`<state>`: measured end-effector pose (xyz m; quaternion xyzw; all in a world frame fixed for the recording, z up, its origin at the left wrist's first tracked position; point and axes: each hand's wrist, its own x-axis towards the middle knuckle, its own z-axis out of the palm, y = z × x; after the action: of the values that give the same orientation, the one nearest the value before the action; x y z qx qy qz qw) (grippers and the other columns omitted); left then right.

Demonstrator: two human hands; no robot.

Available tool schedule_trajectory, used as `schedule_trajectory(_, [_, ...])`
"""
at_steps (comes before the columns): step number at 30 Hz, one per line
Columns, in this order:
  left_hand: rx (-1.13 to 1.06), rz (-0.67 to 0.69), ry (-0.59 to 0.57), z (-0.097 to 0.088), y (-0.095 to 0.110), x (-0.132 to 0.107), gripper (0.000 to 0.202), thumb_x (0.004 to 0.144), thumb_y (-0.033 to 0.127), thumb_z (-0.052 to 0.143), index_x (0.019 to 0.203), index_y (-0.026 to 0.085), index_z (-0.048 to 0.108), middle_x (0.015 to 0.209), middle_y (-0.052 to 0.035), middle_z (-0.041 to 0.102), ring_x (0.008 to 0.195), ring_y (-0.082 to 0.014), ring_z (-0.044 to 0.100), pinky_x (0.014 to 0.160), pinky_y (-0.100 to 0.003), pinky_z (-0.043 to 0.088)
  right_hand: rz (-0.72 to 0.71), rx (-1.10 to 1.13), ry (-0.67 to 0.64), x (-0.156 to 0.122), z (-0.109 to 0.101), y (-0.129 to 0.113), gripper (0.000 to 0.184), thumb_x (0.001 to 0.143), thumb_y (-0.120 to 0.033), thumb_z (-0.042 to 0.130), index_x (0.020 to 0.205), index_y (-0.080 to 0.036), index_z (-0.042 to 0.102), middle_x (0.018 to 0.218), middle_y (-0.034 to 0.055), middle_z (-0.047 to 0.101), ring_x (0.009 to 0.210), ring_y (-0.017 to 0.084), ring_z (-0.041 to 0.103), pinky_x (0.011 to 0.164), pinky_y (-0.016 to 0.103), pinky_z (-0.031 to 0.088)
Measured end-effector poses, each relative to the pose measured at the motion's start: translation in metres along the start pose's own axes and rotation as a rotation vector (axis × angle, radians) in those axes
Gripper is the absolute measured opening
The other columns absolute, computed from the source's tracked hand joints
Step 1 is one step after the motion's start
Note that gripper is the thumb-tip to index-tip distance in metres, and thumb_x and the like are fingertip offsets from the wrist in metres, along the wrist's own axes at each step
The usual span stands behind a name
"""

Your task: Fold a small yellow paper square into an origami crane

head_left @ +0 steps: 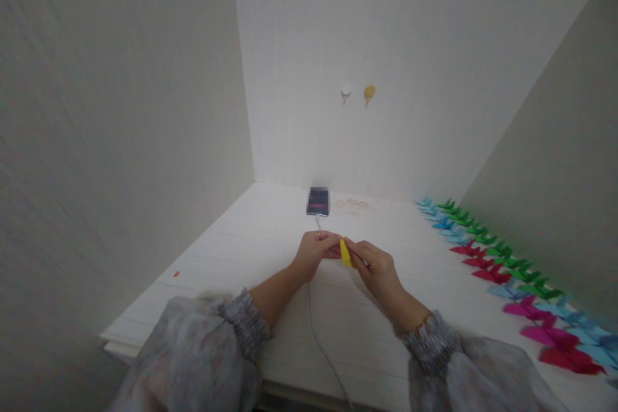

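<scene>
Both hands meet over the middle of the white table (251,238), pinching a small folded piece of yellow paper (345,252). My left hand (315,252) grips its left side with fingers curled. Closed on the paper's right side is my right hand (377,268). Grey patterned sleeves cover both forearms.
A phone (317,201) lies beyond the hands, its grey cable (321,335) running toward me across the table. Rows of folded paper shapes (506,270) in blue, green, red and pink line the right edge. Two hooks (358,93) hang on the back wall. A tiny orange scrap (176,274) lies left.
</scene>
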<state>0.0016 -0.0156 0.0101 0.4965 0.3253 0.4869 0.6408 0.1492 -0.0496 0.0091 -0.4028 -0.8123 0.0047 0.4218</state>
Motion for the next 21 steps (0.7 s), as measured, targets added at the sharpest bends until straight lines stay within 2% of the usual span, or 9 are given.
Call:
schedule_trajectory(7, [0.033, 0.010, -0.005, -0.002, 0.001, -0.001, 0.031, 0.059, 0.039, 0.060, 0.067, 0.010, 0.061, 0.065, -0.0072, 0.063, 0.058, -0.0124, 0.057, 0.061, -0.026, 0.045, -0.072, -0.136, -0.048, 0.000, 0.000, -0.001, 0.033, 0.081, -0.019, 0.036, 0.112, -0.020, 0.049, 0.078, 0.0077, 0.059, 0.069, 0.015, 0.054, 0.060, 0.027, 0.046])
schedule_trajectory(11, [0.024, 0.003, 0.024, -0.001, 0.002, -0.001, 0.032, 0.058, 0.040, 0.061, 0.067, 0.009, 0.061, 0.066, -0.0083, 0.063, 0.058, -0.0126, 0.057, 0.061, -0.026, 0.046, -0.074, -0.140, -0.055, 0.000, 0.001, -0.002, 0.034, 0.080, -0.019, 0.038, 0.112, -0.021, 0.049, 0.080, 0.0077, 0.059, 0.070, 0.016, 0.055, 0.062, 0.028, 0.046])
schedule_trajectory(17, [-0.023, 0.022, 0.063, 0.001, 0.003, -0.001, 0.029, 0.057, 0.036, 0.063, 0.065, 0.008, 0.060, 0.063, -0.0063, 0.062, 0.056, -0.0115, 0.056, 0.061, -0.026, 0.047, 0.017, 0.089, -0.024, 0.004, -0.004, -0.015, 0.030, 0.082, -0.023, 0.037, 0.107, -0.021, 0.053, 0.089, 0.0081, 0.058, 0.081, 0.016, 0.054, 0.071, 0.030, 0.045])
schedule_trajectory(21, [0.023, 0.067, 0.092, 0.002, 0.002, 0.001, 0.030, 0.058, 0.038, 0.062, 0.067, 0.009, 0.062, 0.065, -0.0061, 0.062, 0.057, -0.0112, 0.056, 0.062, -0.026, 0.047, 0.141, 0.249, 0.004, 0.006, -0.003, -0.016, 0.025, 0.081, -0.026, 0.040, 0.097, -0.022, 0.060, 0.088, 0.0064, 0.061, 0.082, 0.016, 0.055, 0.073, 0.031, 0.045])
